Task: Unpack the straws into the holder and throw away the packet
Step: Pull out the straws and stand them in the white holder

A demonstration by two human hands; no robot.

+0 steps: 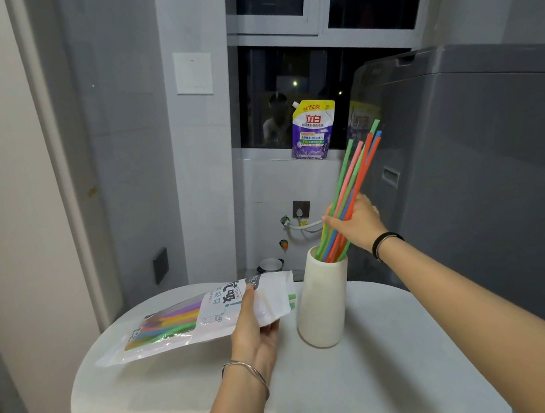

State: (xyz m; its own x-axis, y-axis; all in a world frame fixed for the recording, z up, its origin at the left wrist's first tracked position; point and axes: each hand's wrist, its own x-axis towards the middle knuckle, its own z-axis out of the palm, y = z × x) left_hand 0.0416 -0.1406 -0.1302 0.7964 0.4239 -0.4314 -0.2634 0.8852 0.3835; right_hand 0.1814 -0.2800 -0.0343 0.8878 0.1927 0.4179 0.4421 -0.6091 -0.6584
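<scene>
A tall cream holder stands on the round white table. My right hand grips a bunch of coloured straws just above the holder's mouth; their lower ends are inside the holder and they lean up to the right. My left hand holds the white straw packet above the table, left of the holder, thumb on top. Several more coloured straws show through its clear window, and green tips poke out of its open end near the holder.
A grey appliance stands close on the right behind my right arm. A purple and yellow detergent pouch sits on the window sill. A white wall and pillar are on the left; a small metal pot is beyond the table.
</scene>
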